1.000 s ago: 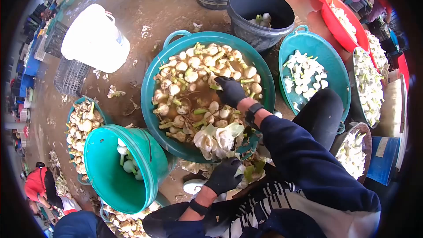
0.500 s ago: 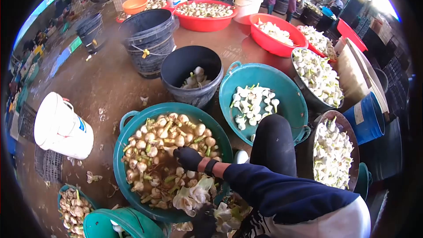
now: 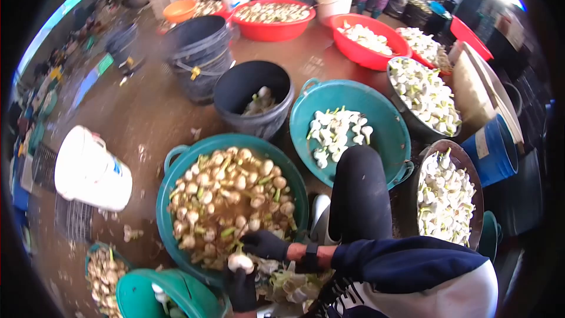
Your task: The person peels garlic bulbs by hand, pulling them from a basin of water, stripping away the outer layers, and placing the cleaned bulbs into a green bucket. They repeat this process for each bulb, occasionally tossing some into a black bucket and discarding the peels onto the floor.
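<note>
A whitish garlic bulb point(image 3: 240, 261) with a short green stem is gripped in my black-gloved left hand point(image 3: 240, 290), at the near rim of a green tub point(image 3: 162, 200). My right hand point(image 3: 268, 245), gloved in black with a dark band at the wrist, has its fingers curled against the bulb's stem end. Inside the tub, many brownish garlic bulbs point(image 3: 206, 197) float in murky water. Loose pale peelings point(image 3: 294, 282) lie just below and right of my hands.
Ahead stand a black bucket point(image 3: 226, 97) and a second green tub point(image 3: 388, 103) with white bulbs. A metal basin point(image 3: 421, 200) of bulbs is at right. A white bucket point(image 3: 120, 171) and a tipped green bucket point(image 3: 132, 285) are at left. People work at the back.
My right hand has come back from the middle of the tub toward my body and met my left hand. My left hand has risen into clearer view with a garlic bulb.
</note>
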